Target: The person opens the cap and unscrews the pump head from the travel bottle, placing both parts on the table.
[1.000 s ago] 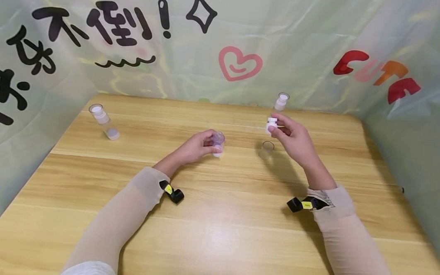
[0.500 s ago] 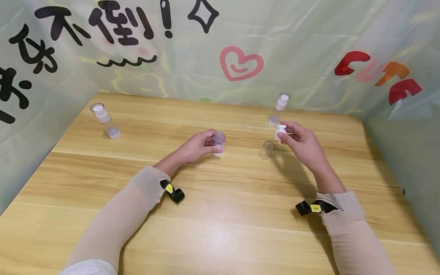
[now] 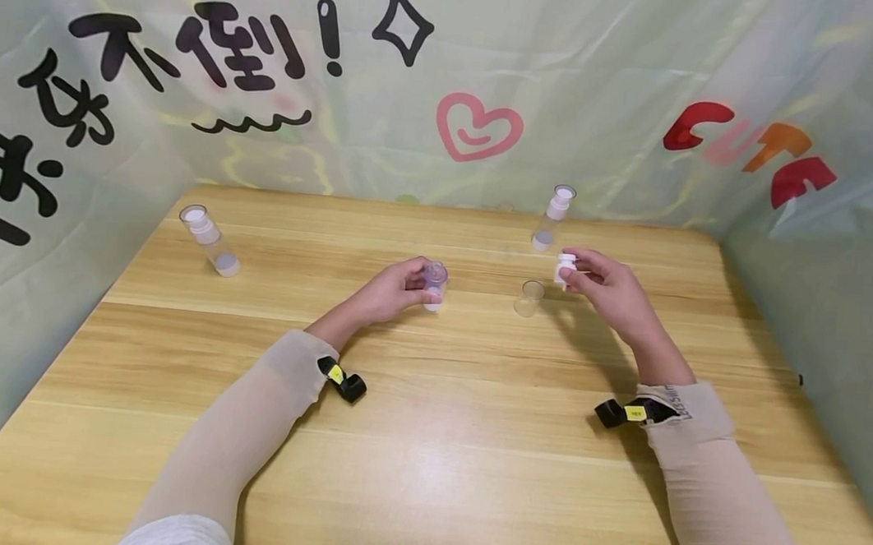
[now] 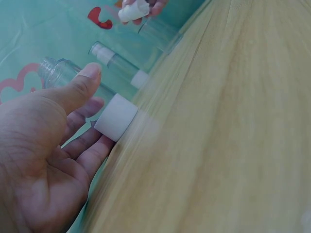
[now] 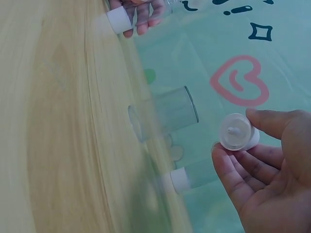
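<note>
My left hand grips a clear bottle upright on the table, thumb on the near side and fingers behind. In the left wrist view its white base rests on the wood and its threaded neck is uncovered. My right hand pinches a white pump head between thumb and fingertips, raised above the table. The right wrist view shows the pump head's round underside with a small stem in the middle. Between the hands a clear cap stands on the table.
A capped pump bottle stands at the back, just beyond my right hand. Another capped pump bottle is at the far left. A printed cloth hangs behind and beside the wooden table.
My right hand has moved right and slightly nearer with the pump head, which tilts a little differently now. The back bottle's base has come into sight. My left hand stays on its bottle.
</note>
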`<move>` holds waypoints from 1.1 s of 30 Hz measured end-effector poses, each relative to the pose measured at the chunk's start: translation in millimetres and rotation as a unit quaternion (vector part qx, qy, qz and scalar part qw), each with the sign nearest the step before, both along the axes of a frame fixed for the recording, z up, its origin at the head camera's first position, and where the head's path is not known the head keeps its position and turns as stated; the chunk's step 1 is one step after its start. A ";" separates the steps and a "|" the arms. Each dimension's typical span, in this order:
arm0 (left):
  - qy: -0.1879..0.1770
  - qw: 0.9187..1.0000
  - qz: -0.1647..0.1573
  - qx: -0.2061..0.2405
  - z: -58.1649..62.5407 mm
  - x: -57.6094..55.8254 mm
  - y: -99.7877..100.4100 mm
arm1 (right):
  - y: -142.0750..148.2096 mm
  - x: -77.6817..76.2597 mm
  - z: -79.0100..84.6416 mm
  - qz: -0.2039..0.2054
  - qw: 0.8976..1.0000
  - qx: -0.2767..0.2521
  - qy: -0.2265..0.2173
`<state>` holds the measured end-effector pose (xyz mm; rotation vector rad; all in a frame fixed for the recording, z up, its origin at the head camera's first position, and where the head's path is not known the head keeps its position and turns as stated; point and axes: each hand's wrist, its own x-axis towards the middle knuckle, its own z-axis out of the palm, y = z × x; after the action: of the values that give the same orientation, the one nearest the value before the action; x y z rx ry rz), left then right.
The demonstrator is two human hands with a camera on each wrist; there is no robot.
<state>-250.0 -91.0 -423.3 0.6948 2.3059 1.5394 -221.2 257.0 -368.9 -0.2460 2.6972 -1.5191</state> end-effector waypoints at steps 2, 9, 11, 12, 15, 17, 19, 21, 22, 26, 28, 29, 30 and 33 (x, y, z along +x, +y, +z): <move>0.001 1.000 0.000 0.000 0.0 -0.3 0.0 | 1.4 0.0 -0.5 0.000 1.000 -0.006 -0.005; 0.007 1.000 -0.001 -0.002 0.6 -0.5 0.1 | 8.7 0.4 -2.1 0.006 0.999 -0.026 -0.025; 0.009 1.000 -0.002 -0.001 0.3 -0.5 0.1 | 11.2 -0.1 -3.3 0.013 0.999 -0.038 -0.035; 0.010 1.000 -0.002 -0.002 0.1 -0.4 -0.1 | 12.5 -0.3 -3.9 0.017 0.998 -0.042 -0.040; 0.013 1.000 -0.002 -0.005 -0.4 -0.4 0.1 | 16.2 -0.8 -6.2 0.025 0.997 -0.047 -0.057; 0.014 1.000 -0.001 -0.007 -0.6 -0.5 0.2 | 18.3 -0.4 -7.2 0.023 0.997 -0.039 -0.065; 0.013 1.000 0.000 -0.007 -1.0 -0.6 0.3 | 20.2 -0.1 -8.6 0.021 0.997 -0.026 -0.071; 0.011 1.000 0.001 -0.008 -1.1 -0.4 0.3 | 22.1 0.1 -9.9 0.019 0.997 -0.010 -0.076; 0.010 1.000 0.002 -0.010 -1.4 -0.4 0.3 | 23.0 0.4 -10.5 0.019 0.997 -0.001 -0.079; 0.005 1.000 0.001 -0.010 -2.5 -0.5 0.4 | 25.9 -0.2 -13.3 0.026 0.995 0.019 -0.094; 0.005 1.000 0.001 -0.008 -2.6 -0.5 0.4 | 26.4 -0.8 -14.4 0.031 0.994 0.021 -0.101; 0.006 1.000 0.001 -0.007 -2.5 -0.4 0.3 | 26.6 -1.3 -14.8 0.033 0.994 0.022 -0.105; 0.006 1.000 0.001 -0.006 -2.3 -0.4 0.1 | 26.6 -1.7 -15.0 0.035 0.993 0.025 -0.108; 0.009 1.000 0.003 -0.006 -1.5 -0.1 -0.2 | 26.5 -3.1 -15.7 0.043 0.992 0.030 -0.116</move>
<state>-250.1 -91.3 -424.9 0.7008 2.3307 1.5266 -224.3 283.6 -384.7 -0.1689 2.5131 -1.3498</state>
